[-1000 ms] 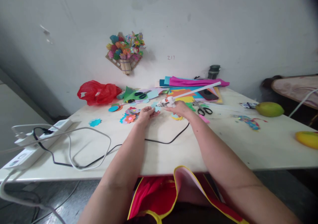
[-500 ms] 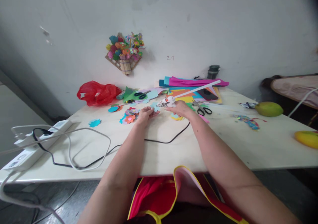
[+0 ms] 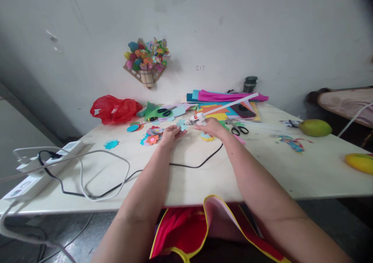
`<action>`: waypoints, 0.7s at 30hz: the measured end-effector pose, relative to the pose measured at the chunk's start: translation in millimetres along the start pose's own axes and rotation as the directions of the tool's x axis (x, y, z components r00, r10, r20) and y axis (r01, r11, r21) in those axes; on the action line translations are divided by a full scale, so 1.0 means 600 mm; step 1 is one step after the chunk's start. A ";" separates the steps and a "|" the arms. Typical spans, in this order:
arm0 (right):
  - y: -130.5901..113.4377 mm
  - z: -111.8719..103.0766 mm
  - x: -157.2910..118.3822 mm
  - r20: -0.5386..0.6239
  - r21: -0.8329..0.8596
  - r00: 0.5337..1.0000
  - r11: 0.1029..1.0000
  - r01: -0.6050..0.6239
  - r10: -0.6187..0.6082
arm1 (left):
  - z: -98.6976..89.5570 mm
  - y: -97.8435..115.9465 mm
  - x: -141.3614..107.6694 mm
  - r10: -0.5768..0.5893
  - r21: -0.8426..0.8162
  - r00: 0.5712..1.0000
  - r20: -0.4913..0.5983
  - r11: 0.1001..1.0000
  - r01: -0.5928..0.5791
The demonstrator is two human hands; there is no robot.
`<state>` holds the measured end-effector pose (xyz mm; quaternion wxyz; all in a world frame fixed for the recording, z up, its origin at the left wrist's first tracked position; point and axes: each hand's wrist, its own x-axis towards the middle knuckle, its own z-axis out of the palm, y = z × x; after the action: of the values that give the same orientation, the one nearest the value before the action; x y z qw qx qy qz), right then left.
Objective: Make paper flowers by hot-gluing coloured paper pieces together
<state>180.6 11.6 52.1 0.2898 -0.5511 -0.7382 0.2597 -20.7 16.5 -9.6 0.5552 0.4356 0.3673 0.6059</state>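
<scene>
My left hand [image 3: 172, 134] pinches a light blue paper flower [image 3: 182, 124] above the middle of the table. In my right hand [image 3: 212, 127] is a white glue gun [image 3: 197, 119], fingers wrapped round it, with a long white glue stick [image 3: 233, 103] rising out of its back end. The nozzle points left and lies at the blue flower; whether it touches I cannot tell. Left of my left hand lie several layered paper flowers [image 3: 152, 139]. Yellow paper cutouts [image 3: 208, 137] lie partly hidden under my right hand.
Scissors [image 3: 239, 130] lie right of my right hand, and another pair [image 3: 166, 111] farther back. A black cord [image 3: 196, 167] crosses the table towards a power strip [image 3: 43, 173]. Coloured sheets [image 3: 221, 96], a red plastic bag [image 3: 115, 109] and a mango [image 3: 315, 127] are on the table.
Almost nothing differs. Both hands keep their places, with the glue gun still at the blue flower.
</scene>
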 end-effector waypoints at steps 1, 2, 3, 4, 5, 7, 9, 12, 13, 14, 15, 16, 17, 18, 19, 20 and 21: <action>0.000 0.000 0.001 -0.003 0.000 1.000 1.000 -0.001 0.001 | 0.000 0.000 0.000 -0.002 0.002 1.000 -0.001 1.000 0.002; 0.000 0.001 0.001 -0.007 0.002 1.000 1.000 -0.002 0.002 | 0.001 0.001 0.000 -0.005 0.005 1.000 0.000 1.000 0.005; 0.000 0.001 0.002 -0.010 0.006 1.000 1.000 -0.001 0.001 | 0.001 0.001 -0.001 -0.007 0.006 1.000 -0.002 1.000 0.007; -0.001 0.001 0.001 -0.012 0.010 1.000 1.000 0.001 0.000 | 0.001 0.001 -0.001 -0.010 0.006 1.000 -0.004 1.000 0.010; -0.002 0.001 0.001 -0.014 0.013 1.000 1.000 0.002 -0.002 | 0.001 0.002 -0.001 -0.013 0.006 1.000 -0.006 1.000 0.013; -0.005 0.001 -0.001 -0.018 0.022 1.000 1.000 0.003 -0.003 | 0.002 0.003 -0.001 -0.015 0.004 1.000 -0.007 1.000 0.015; -0.009 0.000 -0.005 -0.019 0.042 1.000 0.999 0.003 -0.002 | 0.002 0.003 -0.002 -0.018 0.000 1.000 -0.006 1.000 0.018; -0.012 -0.003 -0.009 -0.015 0.113 1.000 0.994 0.011 -0.010 | 0.002 0.004 -0.003 -0.023 -0.007 1.000 -0.003 1.000 0.023; -0.012 -0.004 -0.009 -0.015 0.142 1.000 0.990 0.018 -0.016 | 0.002 0.004 -0.003 -0.023 -0.010 1.000 -0.002 1.000 0.023; -0.011 -0.004 -0.010 -0.017 0.170 1.000 0.985 0.026 -0.024 | 0.002 0.004 -0.003 -0.022 -0.014 1.000 0.001 1.000 0.022; -0.009 -0.004 -0.010 -0.021 0.198 0.999 0.980 0.034 -0.031 | 0.001 0.003 -0.002 -0.021 -0.019 1.000 0.005 1.000 0.021; -0.007 -0.004 -0.009 -0.023 0.224 0.999 0.974 0.043 -0.038 | 0.001 0.003 -0.002 -0.018 -0.024 1.000 0.009 1.000 0.019; -0.005 -0.004 -0.009 -0.023 0.248 0.999 0.967 0.052 -0.048 | 0.000 0.002 -0.001 -0.016 -0.029 1.000 0.014 0.999 0.016; -0.003 -0.004 -0.008 -0.023 0.270 0.998 0.961 0.059 -0.055 | -0.001 0.002 -0.001 -0.011 -0.036 1.000 0.017 0.999 0.012; -0.002 -0.003 -0.008 -0.024 0.292 0.998 0.954 0.066 -0.061 | -0.002 0.001 0.000 -0.005 -0.045 1.000 0.020 0.999 0.006; -0.001 -0.003 -0.007 -0.030 0.312 0.997 0.947 0.074 -0.068 | -0.003 0.001 0.001 0.004 -0.054 1.000 0.023 0.999 -0.002; 0.000 -0.002 -0.007 -0.041 0.330 0.996 0.940 0.084 -0.075 | -0.004 0.001 0.001 0.013 -0.061 1.000 0.026 0.998 -0.011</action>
<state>182.6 7.7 52.5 0.3987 -0.4678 -0.7017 0.3603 -22.8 17.0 -10.0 0.5692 0.4287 0.3388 0.6143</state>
